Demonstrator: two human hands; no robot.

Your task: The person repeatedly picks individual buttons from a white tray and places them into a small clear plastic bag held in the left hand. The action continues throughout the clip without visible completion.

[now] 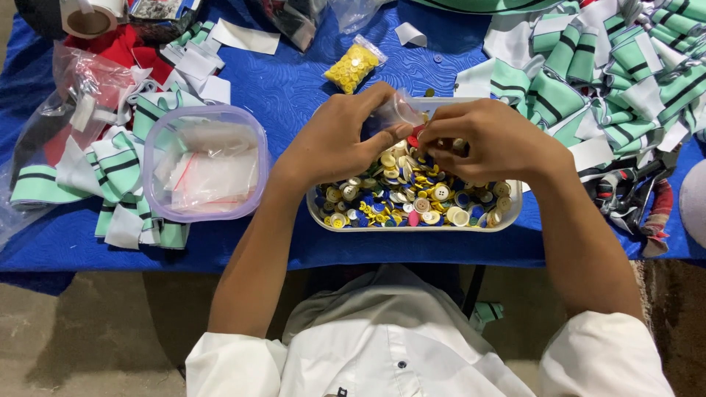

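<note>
A white rectangular tray full of mixed yellow, blue, white and red buttons sits on the blue cloth in front of me. Above it, my left hand holds a small clear plastic bag by its mouth. My right hand pinches at the bag's opening, and a red button shows between the fingertips of both hands. Both hands hover over the tray's far half and hide part of the buttons.
A clear lilac-rimmed tub with small plastic bags stands left of the tray. A bag of yellow buttons lies behind. Green-and-white striped fabric pieces pile at right and left. Pliers lie at the right edge.
</note>
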